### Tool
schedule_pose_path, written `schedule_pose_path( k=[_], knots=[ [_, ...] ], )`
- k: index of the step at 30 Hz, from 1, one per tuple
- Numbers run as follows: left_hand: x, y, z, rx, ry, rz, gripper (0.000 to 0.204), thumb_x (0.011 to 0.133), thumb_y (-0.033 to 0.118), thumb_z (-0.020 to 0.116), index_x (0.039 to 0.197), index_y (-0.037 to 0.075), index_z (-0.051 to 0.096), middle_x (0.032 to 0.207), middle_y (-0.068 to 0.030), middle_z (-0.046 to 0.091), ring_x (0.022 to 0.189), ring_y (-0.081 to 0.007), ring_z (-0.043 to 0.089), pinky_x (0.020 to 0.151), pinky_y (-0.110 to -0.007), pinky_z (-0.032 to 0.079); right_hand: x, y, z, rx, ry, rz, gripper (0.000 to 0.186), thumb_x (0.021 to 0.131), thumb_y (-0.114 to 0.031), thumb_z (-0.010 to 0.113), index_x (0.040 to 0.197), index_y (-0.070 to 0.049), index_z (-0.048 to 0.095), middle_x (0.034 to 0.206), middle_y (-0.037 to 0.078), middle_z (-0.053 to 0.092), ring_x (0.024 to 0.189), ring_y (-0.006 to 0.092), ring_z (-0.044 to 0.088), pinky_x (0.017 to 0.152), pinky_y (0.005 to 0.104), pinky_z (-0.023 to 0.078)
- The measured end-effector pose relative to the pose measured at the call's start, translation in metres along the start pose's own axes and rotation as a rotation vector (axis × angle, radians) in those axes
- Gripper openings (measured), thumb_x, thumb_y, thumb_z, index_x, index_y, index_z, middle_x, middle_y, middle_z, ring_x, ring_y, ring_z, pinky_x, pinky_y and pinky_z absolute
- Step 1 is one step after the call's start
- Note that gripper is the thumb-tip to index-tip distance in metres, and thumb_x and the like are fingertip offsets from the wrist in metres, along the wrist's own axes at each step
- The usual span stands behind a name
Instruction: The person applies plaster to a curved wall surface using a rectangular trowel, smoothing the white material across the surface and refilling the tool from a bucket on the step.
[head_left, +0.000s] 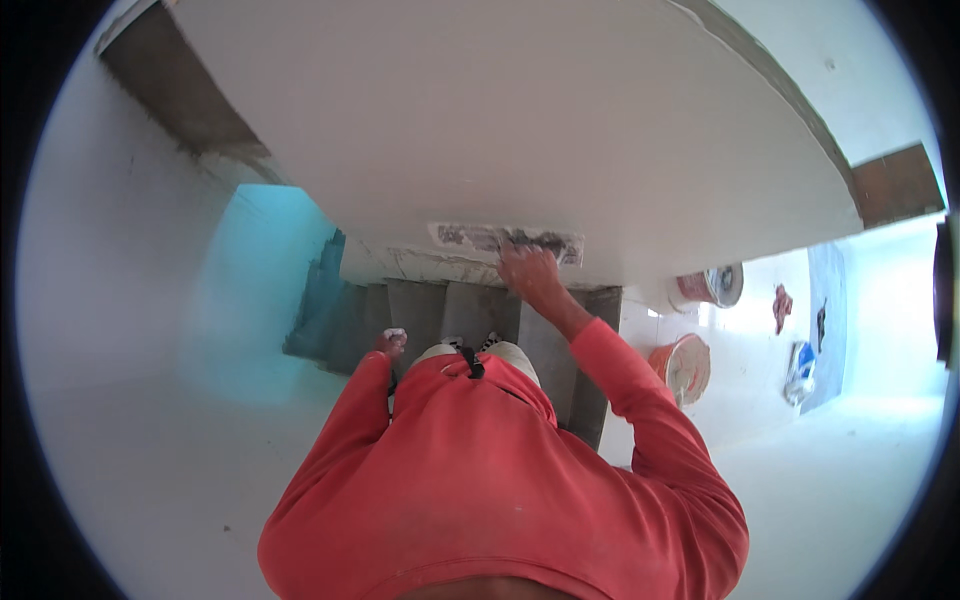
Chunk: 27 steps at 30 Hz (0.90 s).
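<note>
The handle of the finishing trowel (pixel 470 239) is hidden under the right grip (pixel 530 270), which is clenched on it, so its form cannot be made out. The left grip (pixel 393 343) hangs low beside the left thigh; its fingers are curled and whitish, but I cannot tell whether something is held inside. The shoes are mostly covered by the trousers (pixel 515 360) and the red sweatshirt (pixel 520 470), and the dark round border of the lens cuts off the room. The trowel lies against the pale, smooth wall (pixel 540 120), near its lower edge, above the grey stairs (pixel 415 305). This lower edge is rough and stained with brown. To the left, a bluish light fills the stairwell. On the right, a whitish bucket (pixel 693 288) and an orange bucket (pixel 662 362) stand on the shiny light floor (pixel 745 350), with a reddish cloth (pixel 781 308) and a white-and-blue bag (pixel 800 375) farther off. The trowel's blade is long and rectangular, smeared with white material and showing dark grey patches.
</note>
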<state>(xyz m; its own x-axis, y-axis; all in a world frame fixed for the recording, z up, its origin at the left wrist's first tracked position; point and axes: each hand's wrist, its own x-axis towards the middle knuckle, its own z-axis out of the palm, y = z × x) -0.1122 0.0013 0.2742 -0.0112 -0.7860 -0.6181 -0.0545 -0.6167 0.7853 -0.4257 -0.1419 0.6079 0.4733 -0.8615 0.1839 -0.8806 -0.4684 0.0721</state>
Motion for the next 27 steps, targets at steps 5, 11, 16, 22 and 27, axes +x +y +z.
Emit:
schedule_pose_path(
  k=[5,11,16,22,27],
  knots=[
    [-0.033,-0.017,-0.008,0.262,0.062,-0.005,0.022,0.081,0.027,0.059,0.096,0.011,0.06,0.08,-0.0016,0.062,0.07,-0.0129,0.059,0.061,-0.03,0.049,-0.041,0.028,0.031,-0.037,-0.554,0.035,0.033,0.082,-0.034,0.05,0.101,-0.007,0.054,0.084,0.013,0.064,0.083,0.0307,0.063,0.072,0.0429,0.049],
    [-0.049,-0.023,-0.001,0.29,0.051,-0.203,0.011,0.081,0.022,0.056,0.085,0.011,0.057,0.075,-0.0004,0.059,0.07,-0.0127,0.056,0.064,-0.03,0.047,-0.053,0.066,0.057,-0.101,-0.416,0.154,0.025,0.086,-0.032,0.048,0.08,-0.009,0.055,0.077,0.014,0.064,0.073,0.0286,0.064,0.064,0.0431,0.05],
    [-0.034,-0.017,-0.004,0.153,0.058,-0.187,0.016,0.08,0.02,0.057,0.093,0.011,0.061,0.081,-0.0013,0.062,0.07,-0.0118,0.056,0.062,-0.03,0.047,0.008,0.035,-0.04,-0.143,0.153,0.017,0.022,0.08,-0.03,0.06,0.068,-0.013,0.054,0.053,0.008,0.058,0.047,0.0226,0.059,0.042,0.0343,0.046],
    [-0.006,0.0,0.009,0.063,0.053,-0.138,0.027,0.081,0.025,0.06,0.103,0.009,0.06,0.088,-0.0042,0.064,0.08,-0.0141,0.059,0.071,-0.03,0.047,0.037,0.05,-0.167,0.223,0.39,0.303,0.028,0.078,-0.033,0.065,0.065,-0.009,0.056,0.049,0.011,0.054,0.04,0.027,0.053,0.04,0.0381,0.041],
    [-0.015,-0.063,-0.011,0.153,0.076,-0.106,0.029,0.08,0.028,0.06,0.102,0.009,0.06,0.088,-0.0067,0.064,0.083,-0.0188,0.06,0.075,-0.032,0.047,0.012,0.073,-0.236,0.701,0.424,0.47,0.027,0.087,-0.026,0.059,0.075,-0.001,0.06,0.057,0.004,0.055,0.046,0.0103,0.047,0.044,0.0288,0.038]
  ],
)
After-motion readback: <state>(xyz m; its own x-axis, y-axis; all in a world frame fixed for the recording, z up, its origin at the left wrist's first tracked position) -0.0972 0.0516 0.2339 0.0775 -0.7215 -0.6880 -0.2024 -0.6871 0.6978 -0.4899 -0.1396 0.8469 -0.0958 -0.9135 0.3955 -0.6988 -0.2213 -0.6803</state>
